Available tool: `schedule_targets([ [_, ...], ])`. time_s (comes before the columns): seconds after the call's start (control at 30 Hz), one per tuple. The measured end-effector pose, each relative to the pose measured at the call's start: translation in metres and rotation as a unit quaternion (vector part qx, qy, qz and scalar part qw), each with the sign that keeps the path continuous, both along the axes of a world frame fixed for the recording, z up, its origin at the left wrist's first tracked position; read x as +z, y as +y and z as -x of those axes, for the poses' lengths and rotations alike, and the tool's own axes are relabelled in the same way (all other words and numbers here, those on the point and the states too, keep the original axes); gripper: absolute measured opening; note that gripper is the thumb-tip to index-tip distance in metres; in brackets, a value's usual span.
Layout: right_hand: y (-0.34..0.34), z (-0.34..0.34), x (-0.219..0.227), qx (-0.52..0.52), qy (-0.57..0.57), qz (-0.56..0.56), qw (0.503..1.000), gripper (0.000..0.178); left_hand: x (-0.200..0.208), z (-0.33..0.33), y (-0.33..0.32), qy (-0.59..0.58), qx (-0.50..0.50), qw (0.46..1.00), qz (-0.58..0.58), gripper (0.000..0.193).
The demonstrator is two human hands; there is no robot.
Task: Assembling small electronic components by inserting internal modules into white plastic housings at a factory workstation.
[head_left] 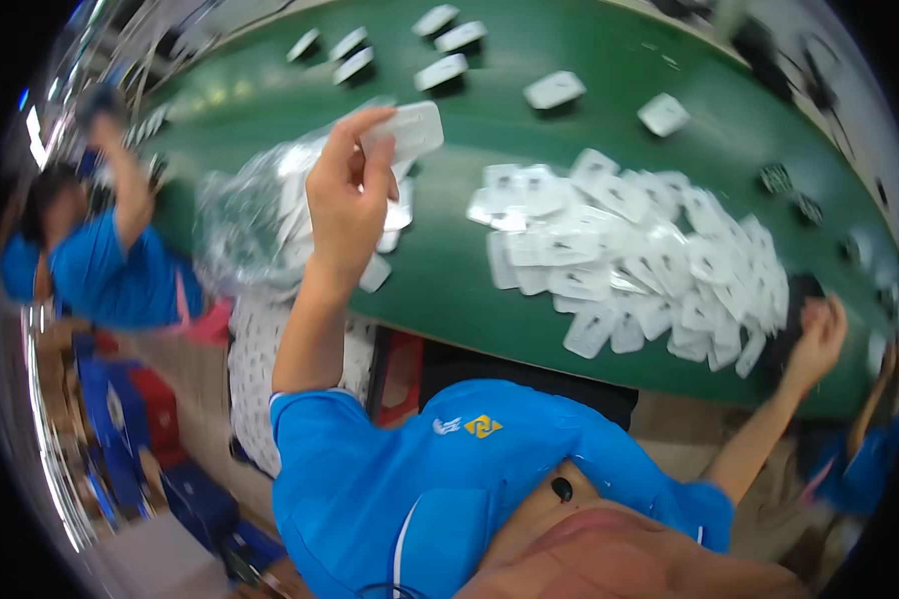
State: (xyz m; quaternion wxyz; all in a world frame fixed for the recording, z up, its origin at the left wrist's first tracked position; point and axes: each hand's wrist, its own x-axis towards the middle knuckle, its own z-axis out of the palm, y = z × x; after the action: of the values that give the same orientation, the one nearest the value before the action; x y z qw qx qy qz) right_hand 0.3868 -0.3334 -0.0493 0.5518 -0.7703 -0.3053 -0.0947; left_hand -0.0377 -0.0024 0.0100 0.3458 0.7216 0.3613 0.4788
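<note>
Left hand: the left hand (348, 195) is raised above the green counter (440, 265), left of the middle; thumb and fingers are pinched on one end of a white flat piece (420, 128).
Held piece: in the air, free end pointing right, on the far side of the clear plastic bag (240, 205); its fine detail is blurred.
Right hand: the right hand (819, 334) is at the near right, fingers part-curled beside a black item (797, 314); cannot tell whether it grips that or anything else.
Pile: many white packets (619, 245) overlap in a loose spread right of the middle, dark marks on several faces.
Bag: crumpled, left of the pile, white pieces under or inside it; a few lie loose at its right edge.
Far side: white blocks (554, 90) stand well apart from one another.
Handling: a light pinch at the end probably suits the piece best, leaving its face uncovered; keeping the wrist high should avoid snagging the bag.
Caution: the stacked packets look slippery; a brushing forearm could slide them toward the near edge.
</note>
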Motion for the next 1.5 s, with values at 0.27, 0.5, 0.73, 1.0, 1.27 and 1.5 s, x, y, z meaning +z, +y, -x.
schedule_targets([
  [0.27,0.125,0.142,0.073,0.322,0.222,-0.138,0.91,0.027,0.003,-0.13,-0.062,0.037,-0.275,0.947,-0.16,0.029],
  [0.5,0.142,0.156,0.074,0.383,0.233,-0.202,0.87,0.023,0.017,-0.16,-0.084,-0.017,-0.309,0.942,-0.13,0.029],
  [0.73,0.155,0.163,0.091,0.361,0.276,-0.19,0.871,0.019,0.025,-0.163,-0.067,-0.019,-0.288,0.943,-0.165,0.022],
  [1.0,0.167,0.17,0.109,0.284,-0.128,-0.118,0.943,0.009,0.036,-0.145,-0.062,-0.132,-0.276,0.952,0.006,0.011],
  [1.27,0.165,0.167,0.104,0.258,-0.149,-0.115,0.948,0.011,0.032,-0.15,-0.069,-0.143,-0.312,0.936,0.083,0.008],
  [1.5,0.166,0.162,0.101,0.244,-0.152,-0.109,0.952,0.012,0.03,-0.15,-0.065,-0.153,-0.325,0.927,0.109,0.007],
])
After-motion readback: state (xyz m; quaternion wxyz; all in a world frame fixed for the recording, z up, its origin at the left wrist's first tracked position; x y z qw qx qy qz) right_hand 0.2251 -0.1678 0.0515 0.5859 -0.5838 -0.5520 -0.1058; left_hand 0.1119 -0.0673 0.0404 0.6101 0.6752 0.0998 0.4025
